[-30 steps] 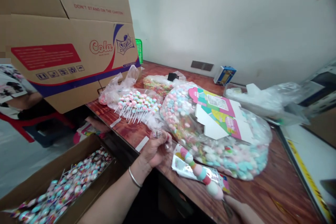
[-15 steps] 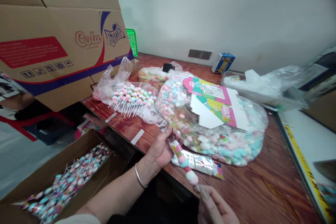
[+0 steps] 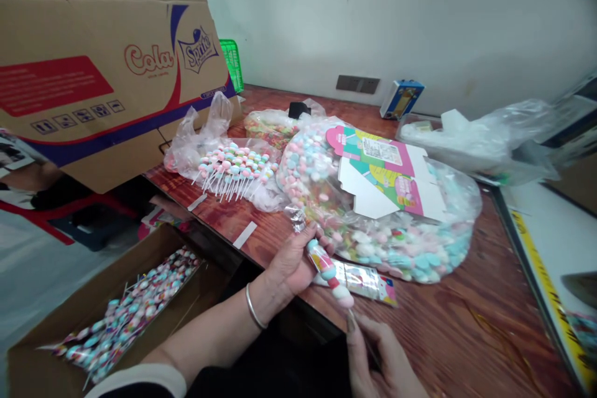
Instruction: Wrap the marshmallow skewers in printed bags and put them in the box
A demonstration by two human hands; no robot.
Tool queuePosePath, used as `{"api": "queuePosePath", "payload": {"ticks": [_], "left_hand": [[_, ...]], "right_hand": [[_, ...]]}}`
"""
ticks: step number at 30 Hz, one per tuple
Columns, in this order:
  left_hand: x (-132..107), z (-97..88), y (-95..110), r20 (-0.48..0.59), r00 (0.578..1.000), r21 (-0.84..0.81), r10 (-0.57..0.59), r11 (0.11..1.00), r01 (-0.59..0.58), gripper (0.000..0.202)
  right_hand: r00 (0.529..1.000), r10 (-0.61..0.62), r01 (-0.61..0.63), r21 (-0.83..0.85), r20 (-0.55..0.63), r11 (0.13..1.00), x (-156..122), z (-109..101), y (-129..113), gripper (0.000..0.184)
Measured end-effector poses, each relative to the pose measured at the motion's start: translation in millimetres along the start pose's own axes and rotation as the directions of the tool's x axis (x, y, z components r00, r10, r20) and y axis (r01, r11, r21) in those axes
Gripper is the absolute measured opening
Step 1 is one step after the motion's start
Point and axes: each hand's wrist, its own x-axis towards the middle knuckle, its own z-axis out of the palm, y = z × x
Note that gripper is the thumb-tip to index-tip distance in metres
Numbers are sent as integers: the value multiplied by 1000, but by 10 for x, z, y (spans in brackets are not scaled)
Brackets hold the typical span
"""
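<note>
My left hand [image 3: 291,261] is closed round the upper end of a candy skewer [image 3: 332,277] of pink, blue and white balls, with a clear wrapper [image 3: 297,219] sticking out above the fingers. My right hand [image 3: 377,354] pinches the skewer's stick at the bottom edge of the view. Both hands are over the front edge of the wooden table [image 3: 466,329]. Just beyond them lies a big clear bag of pastel candies [image 3: 396,242] with flat printed cartons [image 3: 387,177] on top. A stack of printed wrappers [image 3: 368,281] lies under the skewer.
A bunch of lollipops [image 3: 236,171] lies on a plastic bag at the left. A cardboard box of wrapped skewers [image 3: 125,317] sits low left. A large Cola carton [image 3: 107,68] stands behind it. A small blue box [image 3: 401,98] and crumpled plastic [image 3: 485,137] are at the back.
The right hand brought the skewer up from the lower right to the left hand. The left hand now grips its top, and the wrapper covers more of it.
</note>
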Motion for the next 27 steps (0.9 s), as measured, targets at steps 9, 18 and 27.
{"api": "queuePosePath", "payload": {"ticks": [9,18,27], "left_hand": [[-31,1,-58,120,993,26,22,999,-25,22],[-107,57,-191,61,998,93,-2,996,-4,27],[-86,-3,-233,28,1000,103,3,995,-6,29]], "right_hand": [[768,409,-612,377,492,696,5,66,81,42],[887,-459,462,-164,59,872,119,133,147,14],[969,-86,105,-72,230,992,190,158,104,26]]}}
